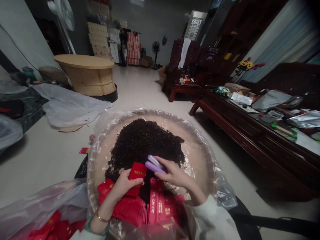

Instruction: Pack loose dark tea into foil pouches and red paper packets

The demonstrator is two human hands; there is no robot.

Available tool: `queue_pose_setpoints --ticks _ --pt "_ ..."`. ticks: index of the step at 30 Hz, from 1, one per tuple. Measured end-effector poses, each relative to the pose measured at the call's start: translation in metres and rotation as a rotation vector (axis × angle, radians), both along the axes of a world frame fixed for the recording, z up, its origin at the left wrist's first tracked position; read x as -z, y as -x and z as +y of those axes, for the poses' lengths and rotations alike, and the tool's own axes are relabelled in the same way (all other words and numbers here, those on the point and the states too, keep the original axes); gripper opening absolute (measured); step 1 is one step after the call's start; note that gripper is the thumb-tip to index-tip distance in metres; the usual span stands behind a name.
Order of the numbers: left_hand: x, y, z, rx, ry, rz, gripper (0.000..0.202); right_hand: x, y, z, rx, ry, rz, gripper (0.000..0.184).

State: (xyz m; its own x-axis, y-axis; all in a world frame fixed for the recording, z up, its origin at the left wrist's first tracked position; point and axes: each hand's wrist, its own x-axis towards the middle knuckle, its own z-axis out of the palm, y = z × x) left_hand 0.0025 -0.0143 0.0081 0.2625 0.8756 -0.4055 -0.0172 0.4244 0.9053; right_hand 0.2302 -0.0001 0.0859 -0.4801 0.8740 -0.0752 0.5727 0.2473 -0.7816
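Note:
My left hand (127, 184) grips a small red packet (138, 171) with gold lettering, its thumb across the front. Close to that packet's right side, my right hand (172, 171) is closed around a purple-and-white handheld bag sealer (155, 165). The sealer's tip is near the packet's upper edge; whether they touch I cannot tell. Behind both hands lies a heap of dark loose tea leaves (147, 140) in a wide round basket (200, 140) lined with clear plastic. More red packets (130, 208) are piled at the basket's near side, below my hands.
Clear plastic sheeting (70, 103) lies on the floor to the left, near a round woven stand (92, 75). A dark wooden table (225, 116) covered with odds and ends runs along the right. More red packets (57, 226) sit in plastic at the lower left.

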Motion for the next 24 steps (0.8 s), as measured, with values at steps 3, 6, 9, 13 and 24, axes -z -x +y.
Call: queue_pose_setpoints --ticks 3,6,9,13,24 --pt "-0.001 0.000 0.001 0.037 -0.039 0.019 0.047 -0.008 0.019 0.003 -0.129 -0.043 -0.059 0.042" --pt "-0.002 0.000 0.001 0.033 -0.109 0.077 0.045 -0.009 0.031 0.005 -0.181 -0.101 -0.112 0.036" --pt "0.001 0.000 0.001 0.018 -0.145 0.134 0.044 -0.008 0.038 0.005 -0.184 -0.123 -0.145 0.028" --pt "0.005 0.001 0.001 0.053 -0.101 0.106 0.038 -0.008 0.045 0.002 -0.144 -0.124 -0.178 0.023" --pt "0.006 -0.002 -0.001 0.098 -0.041 0.031 0.035 -0.005 0.048 0.000 -0.080 -0.113 -0.220 0.023"
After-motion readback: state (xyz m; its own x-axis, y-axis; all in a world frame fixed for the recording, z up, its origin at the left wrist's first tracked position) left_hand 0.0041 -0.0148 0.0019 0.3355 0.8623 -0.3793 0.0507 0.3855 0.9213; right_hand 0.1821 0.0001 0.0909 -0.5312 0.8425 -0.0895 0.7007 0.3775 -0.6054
